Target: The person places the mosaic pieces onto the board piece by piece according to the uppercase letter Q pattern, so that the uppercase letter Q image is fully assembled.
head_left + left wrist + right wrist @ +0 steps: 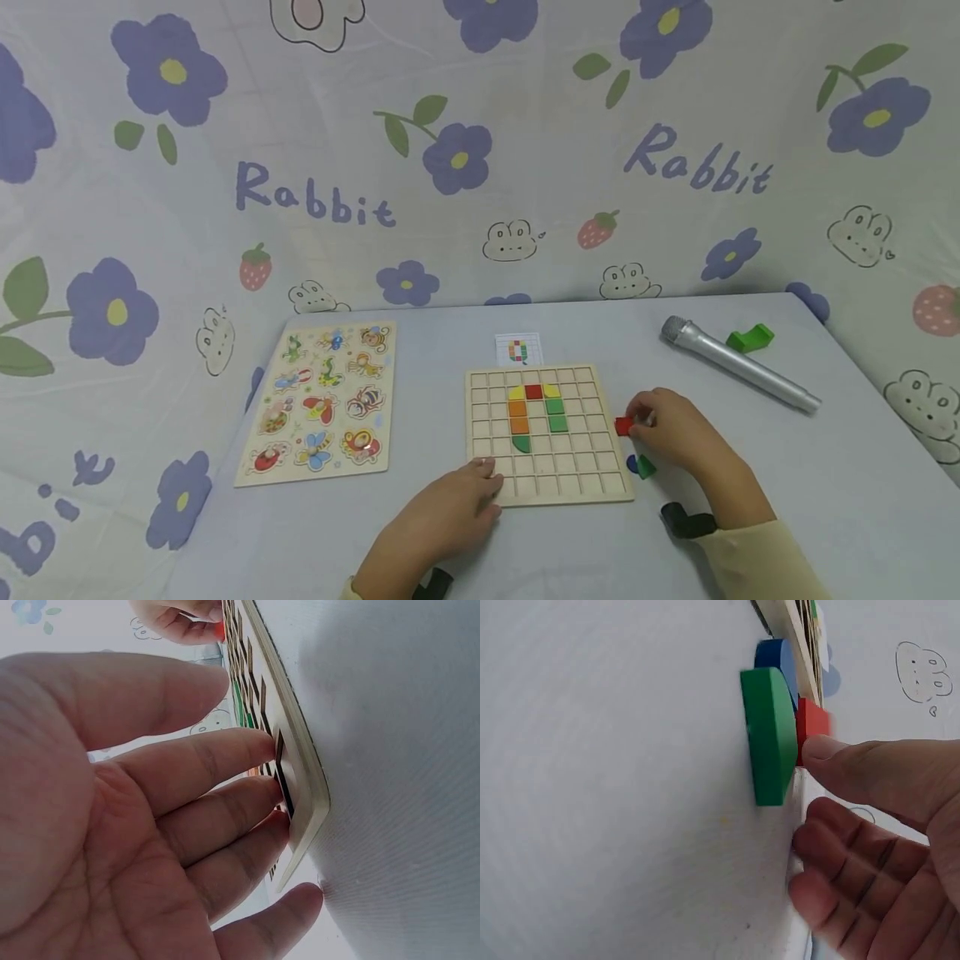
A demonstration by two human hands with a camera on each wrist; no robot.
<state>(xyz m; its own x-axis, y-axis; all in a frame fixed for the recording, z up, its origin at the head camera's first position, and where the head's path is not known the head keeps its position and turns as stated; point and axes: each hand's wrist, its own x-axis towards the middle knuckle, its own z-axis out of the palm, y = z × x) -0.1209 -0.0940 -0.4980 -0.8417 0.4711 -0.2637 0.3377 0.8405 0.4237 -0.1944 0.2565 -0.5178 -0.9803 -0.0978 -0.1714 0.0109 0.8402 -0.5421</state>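
A wooden grid board [551, 479] carries several red, yellow, orange and green blocks set in an arch shape. On its near-left corner rests my left hand [457, 508]; in the left wrist view the fingers [217, 761] lie extended over the rim. Just right of the board, my right hand [675, 429] pinches a red block [623, 427]. The right wrist view shows the thumb against this red block [814, 726], with the index finger hidden. Close by on the table are a green block [646, 467] and a blue block [632, 463].
A small pattern card [517, 350] lies behind the board. To the left is an insect puzzle board [345, 375]. A silver microphone [742, 367] and a green curved block [750, 337] lie at the back right. A patterned cloth [480, 125] hangs behind the table.
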